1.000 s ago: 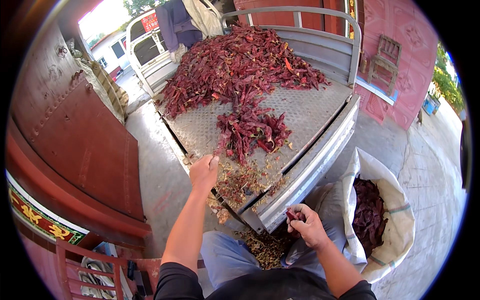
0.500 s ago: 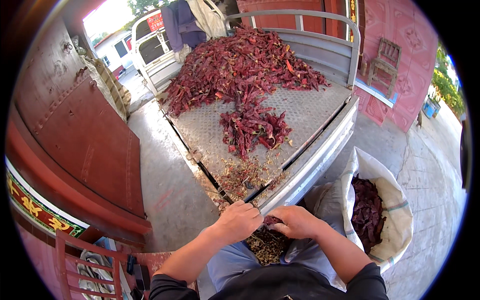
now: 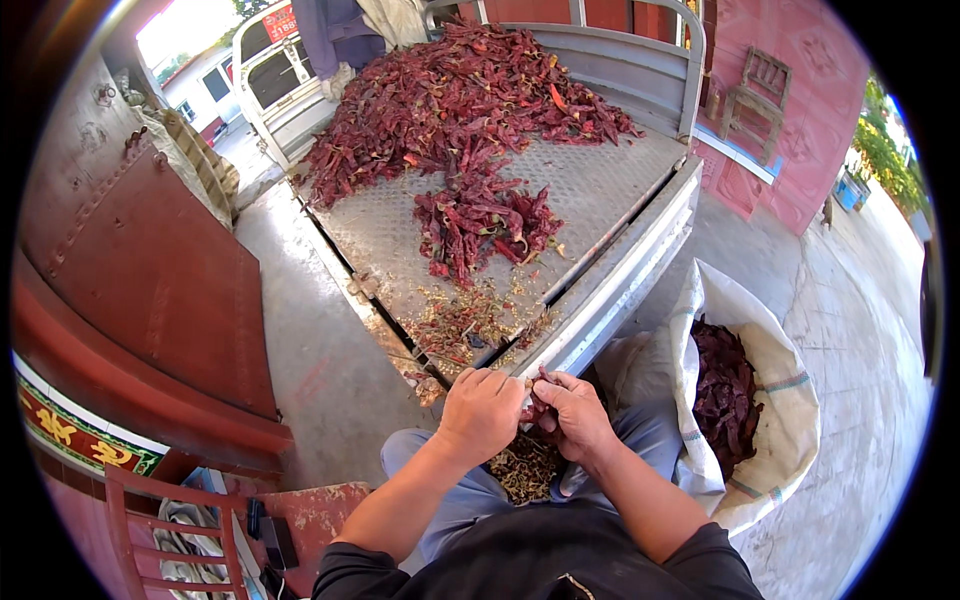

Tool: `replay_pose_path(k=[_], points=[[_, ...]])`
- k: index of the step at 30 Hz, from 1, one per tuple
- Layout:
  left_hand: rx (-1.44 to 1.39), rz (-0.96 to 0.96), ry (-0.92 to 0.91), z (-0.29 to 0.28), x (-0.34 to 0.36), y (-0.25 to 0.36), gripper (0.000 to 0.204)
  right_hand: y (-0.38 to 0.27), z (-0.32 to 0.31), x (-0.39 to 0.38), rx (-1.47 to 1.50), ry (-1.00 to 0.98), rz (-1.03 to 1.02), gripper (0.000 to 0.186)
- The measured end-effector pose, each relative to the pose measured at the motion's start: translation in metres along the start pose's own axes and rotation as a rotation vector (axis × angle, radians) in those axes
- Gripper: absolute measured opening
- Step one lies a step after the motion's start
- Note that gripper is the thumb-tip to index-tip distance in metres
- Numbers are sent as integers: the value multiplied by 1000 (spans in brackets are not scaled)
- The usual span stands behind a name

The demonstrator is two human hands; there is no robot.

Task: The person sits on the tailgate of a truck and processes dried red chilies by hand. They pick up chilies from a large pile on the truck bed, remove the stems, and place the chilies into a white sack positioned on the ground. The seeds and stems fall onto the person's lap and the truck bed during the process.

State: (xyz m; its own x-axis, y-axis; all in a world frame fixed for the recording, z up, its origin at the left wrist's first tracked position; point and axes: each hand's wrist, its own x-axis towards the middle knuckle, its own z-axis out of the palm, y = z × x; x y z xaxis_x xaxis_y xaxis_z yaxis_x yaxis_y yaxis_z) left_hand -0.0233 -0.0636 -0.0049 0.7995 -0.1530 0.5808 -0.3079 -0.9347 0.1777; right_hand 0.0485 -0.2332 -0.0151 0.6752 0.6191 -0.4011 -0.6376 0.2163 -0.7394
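Between my two hands, over my lap, is a dried red chili pepper [image 3: 541, 412]. My right hand [image 3: 580, 415] pinches it between thumb and fingers. My left hand [image 3: 482, 415] is closed at the pepper's other end; its fingertips are partly hidden. Below the hands, a mass of tan stems and seeds [image 3: 525, 468] lies between my knees. Ahead on the metal truck bed [image 3: 585, 215] is a large heap of dried red chilies [image 3: 460, 100], with a smaller pile [image 3: 485, 230] nearer me. Seeds and stem bits [image 3: 465, 325] litter the bed's near edge.
To my right stands a white woven sack [image 3: 790, 440] holding dark red chili pieces [image 3: 725, 400]. A red wooden chair [image 3: 170, 530] is at lower left, below a big red door [image 3: 160, 290]. A small wooden chair [image 3: 757, 105] stands by the pink wall.
The view has shifted, so the truck bed and sack sit higher and further left. My right hand has turned, with its thumb now up and more of the chili showing.
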Motion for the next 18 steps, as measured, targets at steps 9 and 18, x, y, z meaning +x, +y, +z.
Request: replay_pose_path(k=[9,18], points=[[-22,-257,-482,-16,-18,-2,28,-47,-77,-1,35,169,-127,13],[285,-586,-38,17,53,-177,21,-12,-88,-24,-29,156,-58,18]])
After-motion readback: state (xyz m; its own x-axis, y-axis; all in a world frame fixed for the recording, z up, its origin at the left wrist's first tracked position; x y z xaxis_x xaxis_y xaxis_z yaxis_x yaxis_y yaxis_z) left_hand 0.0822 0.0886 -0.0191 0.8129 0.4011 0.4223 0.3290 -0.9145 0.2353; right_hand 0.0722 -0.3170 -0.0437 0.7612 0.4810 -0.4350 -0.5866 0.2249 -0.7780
